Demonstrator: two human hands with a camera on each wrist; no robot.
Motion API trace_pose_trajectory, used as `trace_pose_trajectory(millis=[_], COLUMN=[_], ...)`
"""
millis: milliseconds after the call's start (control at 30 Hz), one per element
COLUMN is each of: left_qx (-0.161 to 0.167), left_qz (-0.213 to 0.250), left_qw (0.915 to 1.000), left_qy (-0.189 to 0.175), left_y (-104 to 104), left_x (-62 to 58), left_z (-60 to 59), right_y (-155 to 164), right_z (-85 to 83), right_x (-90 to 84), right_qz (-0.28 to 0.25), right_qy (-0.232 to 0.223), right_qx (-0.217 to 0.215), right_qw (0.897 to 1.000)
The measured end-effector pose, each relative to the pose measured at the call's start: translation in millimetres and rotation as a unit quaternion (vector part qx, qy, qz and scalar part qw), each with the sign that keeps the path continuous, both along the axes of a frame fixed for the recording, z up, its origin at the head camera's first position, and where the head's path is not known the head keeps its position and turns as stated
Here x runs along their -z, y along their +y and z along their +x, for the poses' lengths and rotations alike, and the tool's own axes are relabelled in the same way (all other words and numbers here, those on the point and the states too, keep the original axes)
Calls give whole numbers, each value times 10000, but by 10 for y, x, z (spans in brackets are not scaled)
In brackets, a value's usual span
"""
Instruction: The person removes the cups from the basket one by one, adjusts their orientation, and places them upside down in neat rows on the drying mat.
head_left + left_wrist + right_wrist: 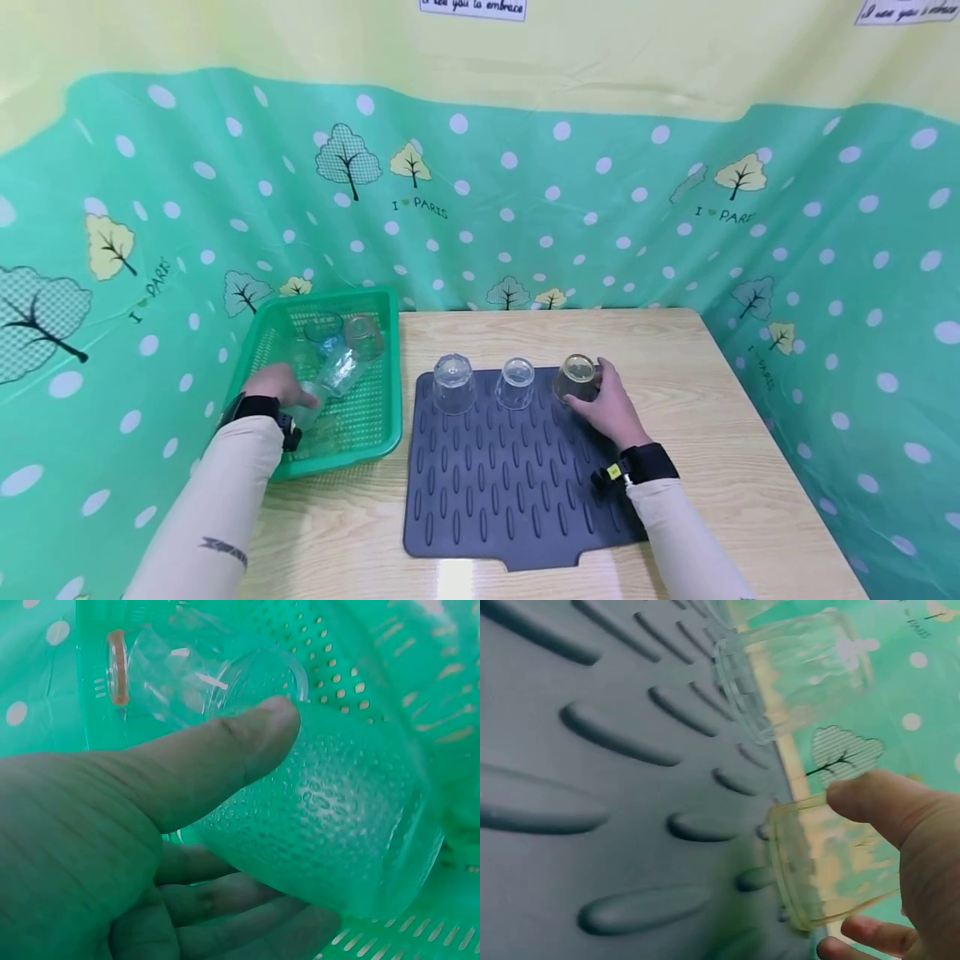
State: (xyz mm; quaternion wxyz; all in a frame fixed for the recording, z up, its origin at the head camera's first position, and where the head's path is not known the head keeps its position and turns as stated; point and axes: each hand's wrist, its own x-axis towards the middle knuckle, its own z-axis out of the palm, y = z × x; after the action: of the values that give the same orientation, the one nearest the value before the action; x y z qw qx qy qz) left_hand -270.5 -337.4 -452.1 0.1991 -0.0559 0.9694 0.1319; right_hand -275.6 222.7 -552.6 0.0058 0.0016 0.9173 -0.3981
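Glasses moving from basket to drying mat.
Right hand curls around a yellowish glass tumbler, inverted on the grey ribbed mat; left hand grips a clear tumbler inside the green plastic basket. Next, probably: release, lift across.

The scene is lit evenly and brightly from above. A pale glare patch is seen on the light wooden tabletop at the near edge, and only faint shadows are cast beside the dark grey ribbed rubber mat. Straight lines are bent outward toward the edges of the head view. The wrist views are softly blurred, and a green cast is thrown over the left one.
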Motion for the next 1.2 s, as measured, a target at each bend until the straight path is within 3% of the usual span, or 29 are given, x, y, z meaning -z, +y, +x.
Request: trace_pose_trajectory(millis=[133,267,367,467,567,667,800,900,967,1067,1200], left_qx=[58,-42,-301,-454,-370,-322,-343,-327,-245,-80,89], left_qz=[205,611,1022,1376,1558,1836,2527,3096,3350,3497,3450], left_qw=[9995,9975,9924,9825,9734,9620,9371,9192,9117,9087,9111], left_qy=[245,352,622,1167,1638,1996,2383,2410,2364,2280,2253], left_y=[34,-37,-98,-80,59,292,643,872,1008,1182,1314], left_x=[-19,-108,-288,-515,-700,-763,-675,-561,-480,-380,-309], left_z=[51,116,185,279,388,537,778,914,956,978,990], right_y=[94,153,111,13,-100,-206,-374,-571,-722,-923,-1091], right_z=[52,105,141,187,241,279,321,392,460,544,616], right_x=[-123,-264,-366,-455,-531,-585,-613,-614,-619,-634,-682], right_qz=[155,-14,-344,-580,-779,-978,-1285,-1067,-870,-908,-1350], right_qy=[68,632,1130,1388,1474,1504,1502,1501,1455,1395,1376], right_qx=[-25,386,706,738,586,404,108,-422,-854,-1483,-1819], right_qw=[9999,9972,9905,9859,9843,9830,9802,9820,9818,9748,9642])
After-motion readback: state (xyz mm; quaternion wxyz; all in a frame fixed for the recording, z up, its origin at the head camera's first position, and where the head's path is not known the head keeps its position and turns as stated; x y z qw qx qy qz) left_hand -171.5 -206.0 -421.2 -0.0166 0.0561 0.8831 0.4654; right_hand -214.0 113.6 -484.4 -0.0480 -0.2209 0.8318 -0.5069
